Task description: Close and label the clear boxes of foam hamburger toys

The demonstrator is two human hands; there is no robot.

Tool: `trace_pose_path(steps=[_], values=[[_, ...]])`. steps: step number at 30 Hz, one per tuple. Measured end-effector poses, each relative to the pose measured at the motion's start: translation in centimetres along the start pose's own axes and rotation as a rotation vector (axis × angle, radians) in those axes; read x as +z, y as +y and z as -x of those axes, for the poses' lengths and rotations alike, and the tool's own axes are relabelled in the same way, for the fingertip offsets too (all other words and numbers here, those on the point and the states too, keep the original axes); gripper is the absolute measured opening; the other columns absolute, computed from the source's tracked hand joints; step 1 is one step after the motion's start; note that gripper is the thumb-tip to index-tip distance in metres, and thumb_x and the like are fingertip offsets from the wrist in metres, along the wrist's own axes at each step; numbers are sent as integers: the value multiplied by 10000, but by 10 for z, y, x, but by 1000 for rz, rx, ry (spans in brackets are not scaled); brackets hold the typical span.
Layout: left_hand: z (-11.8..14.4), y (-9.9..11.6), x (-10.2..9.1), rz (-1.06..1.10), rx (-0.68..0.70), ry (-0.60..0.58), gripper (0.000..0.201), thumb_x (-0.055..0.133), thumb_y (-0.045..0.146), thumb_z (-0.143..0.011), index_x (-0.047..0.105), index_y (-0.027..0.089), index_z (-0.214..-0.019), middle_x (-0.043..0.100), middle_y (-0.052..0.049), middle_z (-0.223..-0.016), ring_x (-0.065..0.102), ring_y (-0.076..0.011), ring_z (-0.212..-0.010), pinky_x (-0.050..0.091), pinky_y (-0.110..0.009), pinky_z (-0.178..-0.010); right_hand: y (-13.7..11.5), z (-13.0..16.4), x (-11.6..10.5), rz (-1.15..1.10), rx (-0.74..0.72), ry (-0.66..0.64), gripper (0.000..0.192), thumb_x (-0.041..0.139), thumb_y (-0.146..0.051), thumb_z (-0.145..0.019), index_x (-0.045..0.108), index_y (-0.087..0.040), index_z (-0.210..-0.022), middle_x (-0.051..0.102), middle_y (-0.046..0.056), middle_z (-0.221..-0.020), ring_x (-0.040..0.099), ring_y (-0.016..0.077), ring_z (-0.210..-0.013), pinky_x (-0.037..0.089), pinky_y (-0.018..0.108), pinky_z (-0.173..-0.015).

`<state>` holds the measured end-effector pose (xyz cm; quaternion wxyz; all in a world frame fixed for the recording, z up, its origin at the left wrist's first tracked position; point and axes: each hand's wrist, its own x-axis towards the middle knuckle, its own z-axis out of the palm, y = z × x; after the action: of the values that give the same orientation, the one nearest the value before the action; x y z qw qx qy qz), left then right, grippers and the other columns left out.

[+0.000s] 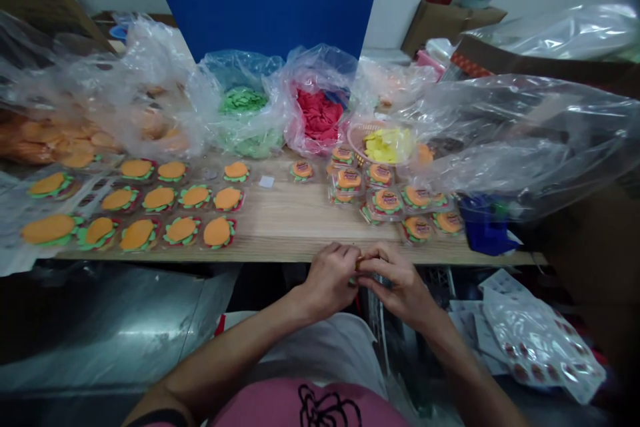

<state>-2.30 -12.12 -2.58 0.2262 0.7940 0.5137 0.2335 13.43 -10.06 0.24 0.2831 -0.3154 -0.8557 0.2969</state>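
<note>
My left hand [331,277] and my right hand [397,283] meet just below the front edge of the wooden table [285,233]. Together they pinch a small orange burger-shaped piece [360,261], mostly hidden by my fingers. Rows of unpacked orange burger pieces with green and red layers [160,199] lie on the table's left half. Packed burger pieces in clear shells [387,201] are clustered right of the middle.
Plastic bags at the back hold green pieces [243,101], red pieces [320,113] and orange pieces [60,143]. A basket of yellow pieces [386,144] stands nearby. A blue container [484,227] sits at the right edge. Sticker sheets [537,343] lie lower right.
</note>
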Motion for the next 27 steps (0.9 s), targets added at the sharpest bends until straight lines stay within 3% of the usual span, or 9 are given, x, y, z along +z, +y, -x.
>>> trace_pose_path(steps=[5,10,13,16,19,21,23,25,27], values=[[-1,2,-2,-98,20,-30,240,523,112,-616,527,143,-854,613,-89,-872,525,-233,-839,431,-340,-737,2,-1,6,43,-45,15,114,544,-94,-780,556,-186,-715,550,21,-711,493,166,-729,366,314,-679],[-2,6,2,-45,26,-78,245,494,78,-593,541,149,-822,615,-109,-867,530,-250,-840,415,-355,-757,5,3,9,48,-52,19,163,511,-93,-775,539,-191,-648,538,17,-661,483,162,-681,373,318,-668],[-1,9,8,110,-67,-68,269,481,58,-575,568,163,-806,628,-111,-844,552,-254,-820,409,-344,-748,-5,7,3,84,-19,-18,167,493,-134,-787,584,-222,-679,570,24,-686,518,182,-716,414,350,-716],[-8,5,13,484,-193,-9,276,537,126,-608,594,207,-865,647,-58,-851,576,-224,-782,411,-280,-698,-5,13,-14,65,98,10,186,559,-201,-787,620,-298,-933,623,26,-943,547,200,-906,422,363,-849],[-19,1,11,728,-309,-113,225,650,246,-563,599,182,-772,623,-18,-682,557,-187,-636,402,-243,-587,23,30,-48,26,310,436,90,579,-274,-773,641,-280,-839,612,16,-1016,553,192,-955,435,339,-857],[-23,2,8,924,-377,-142,270,684,288,-524,588,167,-745,610,-14,-655,553,-180,-629,405,-235,-568,57,49,-79,84,455,799,191,531,-323,-781,593,-212,-638,617,45,-932,557,196,-919,427,346,-843],[-24,4,6,1099,-437,-126,305,702,318,-510,573,164,-739,606,-15,-655,552,-173,-625,407,-230,-553,95,69,-111,157,564,1001,284,489,-396,-773,553,-182,-598,596,88,-936,530,211,-924,413,353,-818],[-24,7,5,1205,-509,-91,344,718,329,-500,556,171,-759,606,-15,-652,553,-170,-608,412,-234,-541,131,85,-139,195,678,1115,308,483,-447,-728,579,-166,-645,600,105,-893,529,217,-847,419,347,-735],[-23,10,5,1295,-581,-45,474,734,315,-480,546,189,-897,624,-23,-690,574,-193,-627,438,-268,-564,158,96,-159,185,753,1107,288,536,-436,-651,604,-158,-621,615,82,-744,534,205,-718,412,334,-674]])
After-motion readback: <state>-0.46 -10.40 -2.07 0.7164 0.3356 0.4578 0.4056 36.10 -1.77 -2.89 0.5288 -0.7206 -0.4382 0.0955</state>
